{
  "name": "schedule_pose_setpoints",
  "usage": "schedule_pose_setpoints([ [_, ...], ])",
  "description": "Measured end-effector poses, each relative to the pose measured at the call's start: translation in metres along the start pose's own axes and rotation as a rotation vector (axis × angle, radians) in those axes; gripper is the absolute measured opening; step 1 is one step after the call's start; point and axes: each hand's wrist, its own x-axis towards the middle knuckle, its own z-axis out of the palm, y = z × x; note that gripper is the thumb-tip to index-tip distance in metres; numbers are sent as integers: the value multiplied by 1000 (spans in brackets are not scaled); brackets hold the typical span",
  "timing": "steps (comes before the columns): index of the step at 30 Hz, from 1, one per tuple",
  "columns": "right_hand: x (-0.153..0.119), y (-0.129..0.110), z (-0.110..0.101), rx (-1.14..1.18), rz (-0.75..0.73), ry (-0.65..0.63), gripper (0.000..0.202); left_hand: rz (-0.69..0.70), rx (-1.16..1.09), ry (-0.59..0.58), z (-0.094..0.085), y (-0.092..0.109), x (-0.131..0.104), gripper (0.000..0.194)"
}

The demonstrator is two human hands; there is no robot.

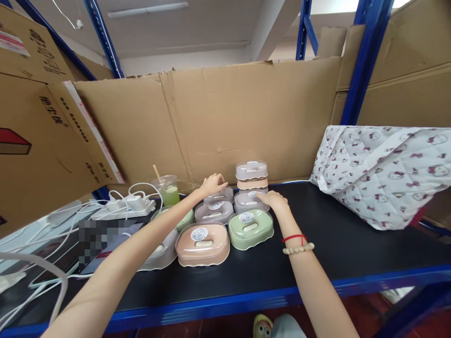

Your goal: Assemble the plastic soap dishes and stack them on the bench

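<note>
Several oval lidded boxes with clear covers and round stickers stand in rows. My left hand (213, 183) is at the rear, over the back purple box (219, 195), its fingers apart and slightly bent; I cannot tell whether it touches the lid. My right hand (276, 201) reaches in from the right, fingers stretched onto the lid of another purple box (245, 202). Behind that one, a purple-topped box (251, 170) sits on a peach box (252, 183). Nearer me are a green box (251, 230), a peach box (203, 246) and a middle purple box (214, 213).
A cup of green drink (171, 195) with a straw stands left of the boxes. Beyond it lie a power strip (123, 208) and loose white cables. A quilted patterned bag (384, 173) is at the right. Cardboard (246, 112) walls the back of the black shelf (327, 234).
</note>
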Motion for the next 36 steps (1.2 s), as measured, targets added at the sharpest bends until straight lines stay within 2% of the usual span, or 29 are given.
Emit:
schedule_pose_setpoints([
  [3, 7, 3, 5, 33, 23, -6, 55, -25, 61, 10, -4, 8, -10, 23],
  [5, 9, 5, 5, 58, 26, -2, 57, -17, 89, -8, -4, 15, -17, 26],
  [8, 8, 8, 3, 79, 26, 4, 57, 35, 112, -66, 1, 31, -23, 39],
  [12, 7, 10, -1, 64, 21, 8, 49, 100, 113, -160, 14, 49, -23, 67],
  [15, 8, 10, -2, 56, 14, 27, 40, 121, 97, -169, 21, 56, -20, 78],
  [21, 3, 6, -1, 119, 17, 63, 31, 162, 31, -181, 24, 54, -22, 81],
  [29, -10, 6, -14, 294, 41, 104, 29, 249, -51, -230, 30, 50, -18, 88],
  [36, -7, 15, -8, 421, 65, 139, 31, 401, -192, -196, 22, 51, -16, 89],
])
